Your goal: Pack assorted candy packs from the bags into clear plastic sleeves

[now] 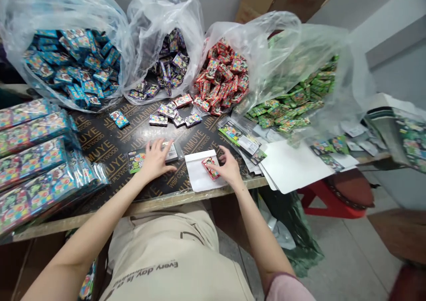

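My left hand (155,159) lies flat with fingers spread on a clear sleeve pack (140,158) that shows a green card inside, near the table's front edge. My right hand (227,166) pinches a small red packet (210,167) against a white card (199,172). Several loose purple packets (173,113) lie just beyond both hands, and one blue packet (119,118) lies to their left.
Four clear bags stand at the back: blue packets (71,65), purple packets (166,65), red packets (222,77), green packets (293,101). Finished sleeve packs (36,159) pile up at left. White cards (293,165) and green backing cards (238,136) lie right. A red stool (333,196) stands below.
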`<state>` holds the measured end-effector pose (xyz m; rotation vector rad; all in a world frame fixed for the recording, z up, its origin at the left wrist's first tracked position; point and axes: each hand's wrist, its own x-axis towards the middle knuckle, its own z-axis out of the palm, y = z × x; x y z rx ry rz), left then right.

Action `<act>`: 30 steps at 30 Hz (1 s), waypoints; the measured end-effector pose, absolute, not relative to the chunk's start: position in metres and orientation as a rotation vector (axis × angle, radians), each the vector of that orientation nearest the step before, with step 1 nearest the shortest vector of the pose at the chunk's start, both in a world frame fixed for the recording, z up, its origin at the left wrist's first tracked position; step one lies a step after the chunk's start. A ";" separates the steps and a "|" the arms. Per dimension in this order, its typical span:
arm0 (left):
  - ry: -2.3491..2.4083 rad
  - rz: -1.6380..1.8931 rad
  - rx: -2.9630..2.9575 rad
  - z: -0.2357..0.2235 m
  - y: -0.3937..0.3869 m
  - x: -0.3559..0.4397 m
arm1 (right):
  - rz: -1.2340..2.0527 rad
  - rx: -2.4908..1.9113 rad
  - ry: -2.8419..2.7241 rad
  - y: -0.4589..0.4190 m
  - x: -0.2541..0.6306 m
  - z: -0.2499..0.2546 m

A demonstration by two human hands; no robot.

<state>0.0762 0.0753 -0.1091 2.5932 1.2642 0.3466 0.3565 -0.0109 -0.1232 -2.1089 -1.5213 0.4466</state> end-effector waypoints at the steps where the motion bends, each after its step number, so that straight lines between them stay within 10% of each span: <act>1: 1.196 0.336 2.637 -0.109 0.073 0.092 | 0.496 -2.084 -1.574 -0.018 0.358 -0.126; 10: 0.956 0.476 2.794 -0.108 0.069 0.162 | 0.183 -2.142 -1.259 -0.046 0.401 -0.113; 17: -0.005 0.478 2.653 -0.085 -0.009 0.148 | 1.393 -1.521 -0.984 -0.074 0.369 -0.087; 30: 1.357 -0.197 2.738 -0.104 0.096 0.037 | -0.019 -2.143 -0.038 -0.289 0.539 -0.176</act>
